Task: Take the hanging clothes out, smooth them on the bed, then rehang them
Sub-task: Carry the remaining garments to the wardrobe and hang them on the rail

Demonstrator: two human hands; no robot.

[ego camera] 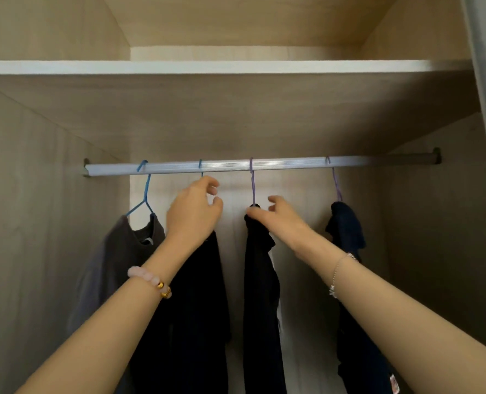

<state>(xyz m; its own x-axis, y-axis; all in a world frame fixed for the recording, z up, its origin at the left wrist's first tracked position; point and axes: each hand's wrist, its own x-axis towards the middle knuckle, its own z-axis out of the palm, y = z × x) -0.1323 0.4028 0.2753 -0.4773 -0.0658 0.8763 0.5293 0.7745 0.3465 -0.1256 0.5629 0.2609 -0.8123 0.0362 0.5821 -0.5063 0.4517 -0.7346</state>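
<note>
L hand [193, 214] loosely curled just under the 2nd blue hook [201, 167], gripping nothing. R hand [278, 220] open, fingertips [252, 214] touching the dark garment [260, 280] on the purple hanger [252, 186]. I'd pinch each neck and lift straight up off the rail [293, 163]. Grey tee [116, 251] crowds the L side; shelf [236, 66] is low overhead.

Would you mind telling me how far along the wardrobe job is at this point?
Nothing looks done yet: four garments hang on the rod. In hand: the left hand reaches for the second hanger, and the right hand touches the third garment below its purple hanger; neither grip is clearly closed. Left: taking them out, smoothing, rehanging.
</note>
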